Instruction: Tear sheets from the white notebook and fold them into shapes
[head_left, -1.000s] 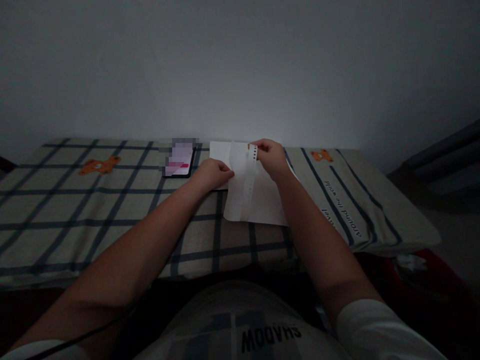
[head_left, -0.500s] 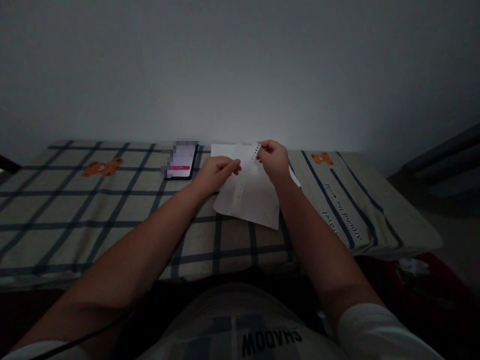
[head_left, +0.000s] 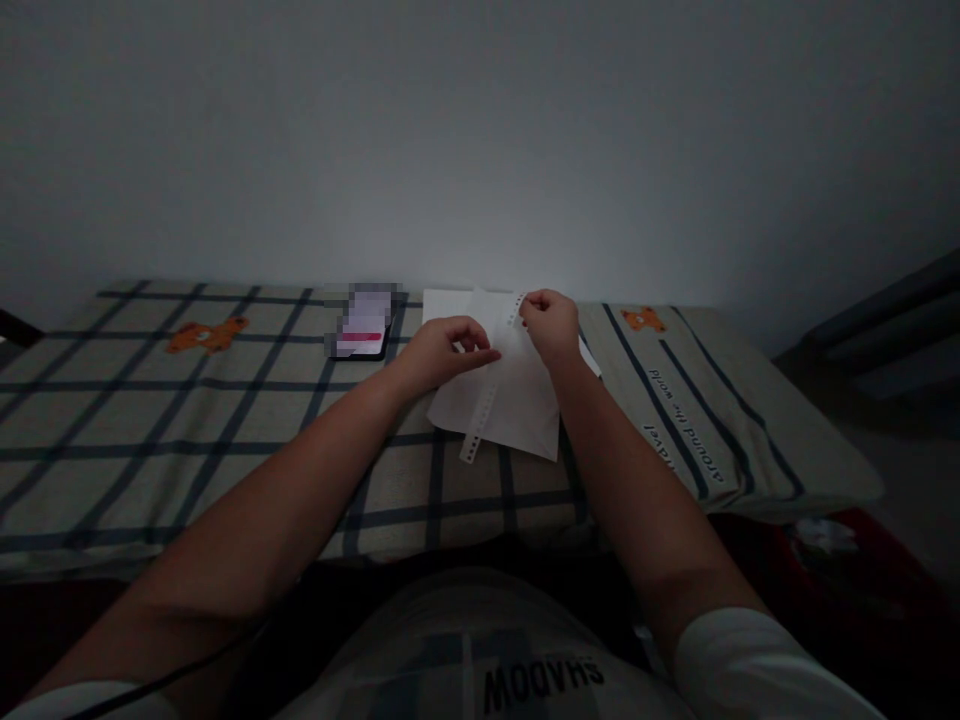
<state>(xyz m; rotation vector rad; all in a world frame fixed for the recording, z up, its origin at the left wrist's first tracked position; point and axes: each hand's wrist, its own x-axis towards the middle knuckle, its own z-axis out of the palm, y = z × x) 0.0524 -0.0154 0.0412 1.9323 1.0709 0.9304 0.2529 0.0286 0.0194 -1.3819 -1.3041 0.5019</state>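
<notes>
A long narrow white strip with a row of holes [head_left: 480,420] slants across a sheet of white paper [head_left: 517,400], its lower end reaching past the sheet's near edge. My right hand [head_left: 551,322] pinches the strip near its upper end. Above the left part of the sheet, my left hand [head_left: 448,348] has its fingers curled and its thumb apart, with nothing visible between them. More white paper [head_left: 442,300] lies behind, partly covered by the sheet and the hands. Whether the strip is joined to the sheet I cannot tell.
A phone [head_left: 365,320] with a lit, partly blurred screen lies left of the paper. Everything rests on a checked cloth [head_left: 247,440] with orange bear prints, over a table against a grey wall [head_left: 480,150]. Something red [head_left: 862,560] is below the right edge.
My left hand's fingers have parted and moved slightly right. The strip's holed lower end now shows beyond the sheet's near edge. My right hand has shifted slightly down, still pinching.
</notes>
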